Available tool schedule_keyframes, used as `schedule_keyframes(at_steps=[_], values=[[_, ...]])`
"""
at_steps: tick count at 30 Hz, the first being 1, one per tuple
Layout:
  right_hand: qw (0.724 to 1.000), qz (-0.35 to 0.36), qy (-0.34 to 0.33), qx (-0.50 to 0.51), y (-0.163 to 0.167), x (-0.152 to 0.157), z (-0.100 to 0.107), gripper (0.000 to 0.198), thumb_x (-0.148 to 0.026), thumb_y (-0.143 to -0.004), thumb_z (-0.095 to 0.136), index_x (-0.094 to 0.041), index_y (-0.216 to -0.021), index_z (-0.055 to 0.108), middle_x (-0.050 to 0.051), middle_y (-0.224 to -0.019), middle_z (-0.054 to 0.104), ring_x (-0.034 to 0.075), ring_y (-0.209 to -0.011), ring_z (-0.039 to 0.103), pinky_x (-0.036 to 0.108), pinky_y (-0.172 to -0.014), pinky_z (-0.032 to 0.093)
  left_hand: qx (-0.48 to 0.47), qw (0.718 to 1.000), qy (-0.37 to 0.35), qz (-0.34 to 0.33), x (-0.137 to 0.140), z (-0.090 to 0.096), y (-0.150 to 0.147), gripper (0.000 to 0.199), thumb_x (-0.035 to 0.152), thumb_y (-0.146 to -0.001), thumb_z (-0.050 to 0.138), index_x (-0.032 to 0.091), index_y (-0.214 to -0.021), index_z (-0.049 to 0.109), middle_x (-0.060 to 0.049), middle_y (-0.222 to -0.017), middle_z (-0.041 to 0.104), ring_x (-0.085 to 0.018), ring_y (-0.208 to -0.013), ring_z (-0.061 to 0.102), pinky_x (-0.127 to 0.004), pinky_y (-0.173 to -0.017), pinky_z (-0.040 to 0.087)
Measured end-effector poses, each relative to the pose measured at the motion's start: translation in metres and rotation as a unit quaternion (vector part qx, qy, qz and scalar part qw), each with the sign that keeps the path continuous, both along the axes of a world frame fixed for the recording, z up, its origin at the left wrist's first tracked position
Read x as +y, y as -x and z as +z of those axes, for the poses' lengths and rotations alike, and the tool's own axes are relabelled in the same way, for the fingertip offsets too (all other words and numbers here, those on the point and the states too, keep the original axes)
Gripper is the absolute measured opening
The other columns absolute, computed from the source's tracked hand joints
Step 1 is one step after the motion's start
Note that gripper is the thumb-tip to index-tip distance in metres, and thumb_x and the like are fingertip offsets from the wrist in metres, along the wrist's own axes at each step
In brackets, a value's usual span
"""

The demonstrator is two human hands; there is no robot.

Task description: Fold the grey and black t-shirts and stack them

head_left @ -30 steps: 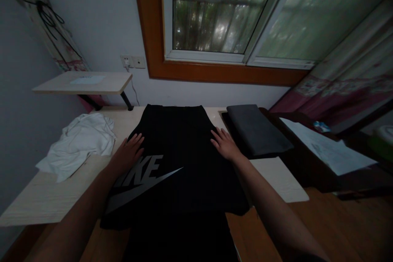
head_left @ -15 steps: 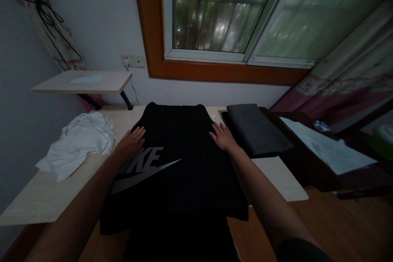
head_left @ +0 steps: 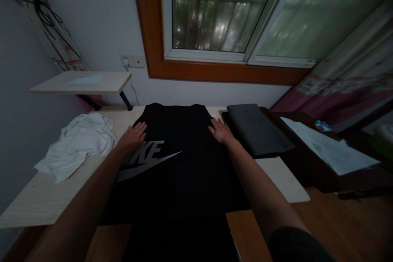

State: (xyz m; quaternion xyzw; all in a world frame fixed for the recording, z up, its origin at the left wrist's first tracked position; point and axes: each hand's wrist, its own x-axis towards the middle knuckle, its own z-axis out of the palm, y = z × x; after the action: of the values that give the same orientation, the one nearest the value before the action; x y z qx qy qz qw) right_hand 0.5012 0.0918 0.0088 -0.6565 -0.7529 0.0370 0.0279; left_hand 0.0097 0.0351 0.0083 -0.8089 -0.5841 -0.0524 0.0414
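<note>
A black garment point(head_left: 187, 163) with a grey printed logo and lettering is spread over a light wooden table point(head_left: 39, 196); it looks like a shirt, its sleeves not distinct. My left hand point(head_left: 132, 137) lies flat on its left side, fingers stretched out, just above the lettering. On its right edge rests my right hand point(head_left: 221, 131), palm down with fingers spread. The front of the garment reaches the table's near edge, close to my dark clothing. My left forearm covers part of the logo.
A crumpled white cloth point(head_left: 81, 141) lies left, before a small raised shelf point(head_left: 82, 82). On the right are a dark grey folded item point(head_left: 258, 129) and a dark surface bearing a white sheet point(head_left: 325, 143). Behind are a wall socket point(head_left: 132, 61) and a window point(head_left: 221, 16).
The garment has slid slightly away from me, its logo and front edge now farther up the table. Both hands stay flat on it, the right shifted slightly forward.
</note>
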Motion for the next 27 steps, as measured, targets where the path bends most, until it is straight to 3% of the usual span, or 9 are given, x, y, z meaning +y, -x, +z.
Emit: schedule_keyframes(at_steps=[10, 21, 27], values=[[0.999, 0.009, -0.028, 0.018, -0.002, -0.001, -0.002, 0.067, -0.054, -0.106, 0.024, -0.021, -0.164, 0.033, 0.005, -0.172, 0.024, 0.029, -0.160, 0.019, 0.053, -0.129, 0.021, -0.012, 1.000, -0.013, -0.005, -0.002, -0.003, 0.005, 0.058, 0.036, -0.105, 0.027, 0.019, -0.159, 0.039, -0.010, -0.167, 0.036, -0.026, -0.156, 0.031, -0.058, -0.125, 0.026], [0.998, 0.042, -0.052, 0.011, -0.013, -0.037, -0.006, 0.059, -0.042, -0.107, 0.028, -0.017, -0.160, 0.041, 0.006, -0.171, 0.029, 0.030, -0.158, 0.025, 0.051, -0.127, 0.026, -0.002, 0.999, -0.029, -0.019, -0.043, -0.013, 0.023, 0.056, 0.038, -0.105, 0.031, 0.022, -0.157, 0.044, -0.010, -0.166, 0.039, -0.029, -0.155, 0.034, -0.058, -0.122, 0.031], [0.996, -0.015, -0.091, 0.019, 0.006, -0.060, -0.002, 0.057, -0.033, -0.105, 0.029, -0.011, -0.156, 0.046, 0.014, -0.167, 0.036, 0.034, -0.154, 0.033, 0.053, -0.124, 0.031, -0.003, 0.998, -0.057, -0.001, -0.058, -0.002, 0.014, 0.051, 0.035, -0.103, 0.036, 0.021, -0.148, 0.055, -0.011, -0.160, 0.048, -0.032, -0.150, 0.043, -0.061, -0.122, 0.031]])
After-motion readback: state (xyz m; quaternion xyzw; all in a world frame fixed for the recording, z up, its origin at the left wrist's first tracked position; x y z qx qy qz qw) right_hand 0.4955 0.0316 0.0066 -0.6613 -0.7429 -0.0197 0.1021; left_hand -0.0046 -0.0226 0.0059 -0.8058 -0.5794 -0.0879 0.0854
